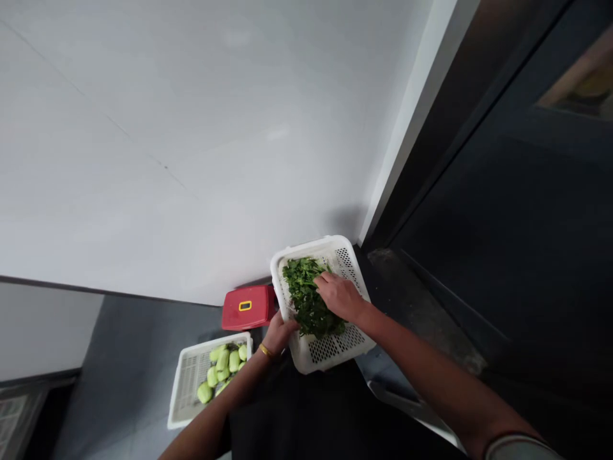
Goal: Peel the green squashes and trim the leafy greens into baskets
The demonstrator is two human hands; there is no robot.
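Note:
A white perforated plastic basket (353, 348) is held up in front of my body, slightly tilted. Dark green leafy vegetables (304, 291) lie bunched in it, resembling a leafy herb; I cannot tell the exact kind. My left hand (279, 333), with a gold band at its wrist, is closed around the basket's left rim, its thumb over the inner side by the leaves. Reaching in from the right, my right hand (339, 295) has its fingers curled down on the greens. Part of what those fingers grip is hidden beneath them.
On the dark floor at left stands a second white basket (179, 390) with several pale green squash-like vegetables (223, 361). A red lidded box (246, 306) sits by the pale wall (215, 160). A dark door or panel (517, 211) rises at right.

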